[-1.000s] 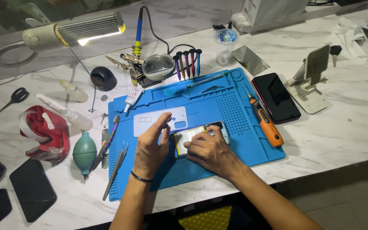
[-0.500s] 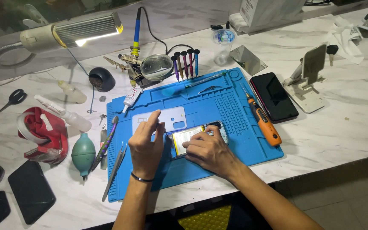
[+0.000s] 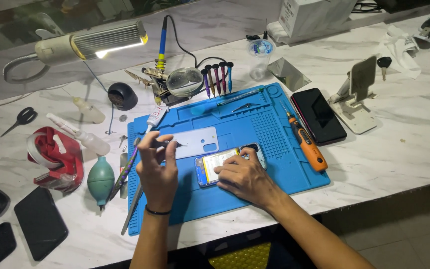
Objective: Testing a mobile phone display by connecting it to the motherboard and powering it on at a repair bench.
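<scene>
An opened phone (image 3: pixel 214 162) with its yellow battery showing lies on the blue work mat (image 3: pixel 269 129). My right hand (image 3: pixel 245 177) rests flat on it, pressing it down. My left hand (image 3: pixel 156 169) is raised just left of the phone, pinching thin tweezers (image 3: pixel 170 143) whose tip points right over a light-blue back cover (image 3: pixel 197 142) lying on the mat.
An orange screwdriver (image 3: pixel 307 142) and a dark phone (image 3: pixel 319 115) lie to the right, next to a white phone stand (image 3: pixel 357 97). A lamp (image 3: pixel 90 45), soldering iron (image 3: pixel 161 42), magnifier (image 3: pixel 185 82) and screwdriver rack (image 3: pixel 217 74) stand behind. A green blower (image 3: pixel 100 180), red tape holder (image 3: pixel 55 157) and dark phones (image 3: pixel 40 221) sit left.
My left hand has drawn slightly back and up from the phone with the tweezers. The right hand stays on the phone.
</scene>
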